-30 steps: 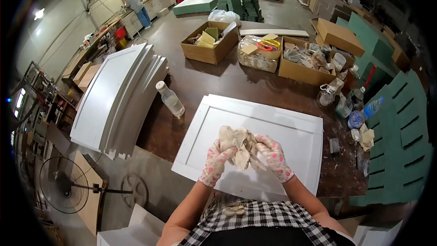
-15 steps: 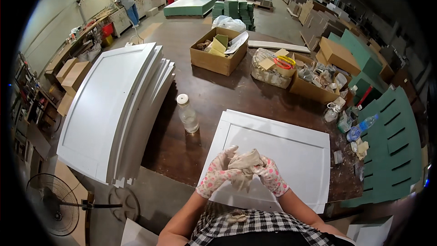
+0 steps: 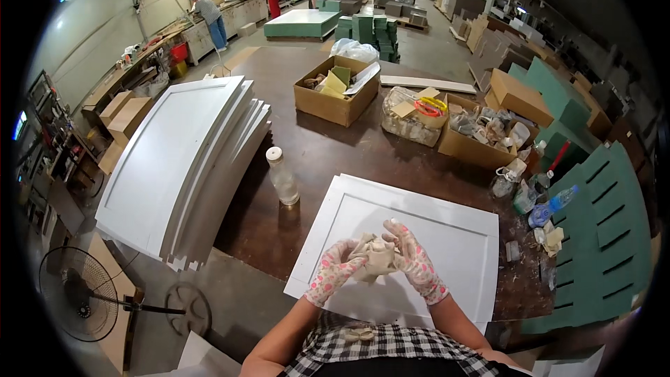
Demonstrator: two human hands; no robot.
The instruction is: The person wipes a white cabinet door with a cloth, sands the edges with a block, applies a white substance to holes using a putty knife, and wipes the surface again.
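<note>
Both my hands wear pale gloves with pink dots. Between them, above a white framed panel (image 3: 447, 237), is a crumpled beige rag (image 3: 377, 257). My left hand (image 3: 333, 272) is closed on the rag's left side. My right hand (image 3: 419, 265) grips its right side, with fingertips raised over the cloth. The panel lies flat on the dark brown table (image 3: 328, 157), its recessed middle partly hidden by my hands and the rag. A clear bottle with a white lid (image 3: 283, 178) stands upright to the panel's left.
White panels (image 3: 171, 167) are stacked at left, near a standing fan (image 3: 80, 293). Across the table are a carton of scraps (image 3: 331, 108), a bag with scissors (image 3: 412, 122) and another carton (image 3: 474, 143). Bottles (image 3: 551, 206) line the right edge. Co-workers (image 3: 209, 17) stand far off.
The rag is bunched more tightly, where before it hung looser. My right hand has shifted, its fingers now raised at the rag's upper right. The whole view has tilted slightly.
</note>
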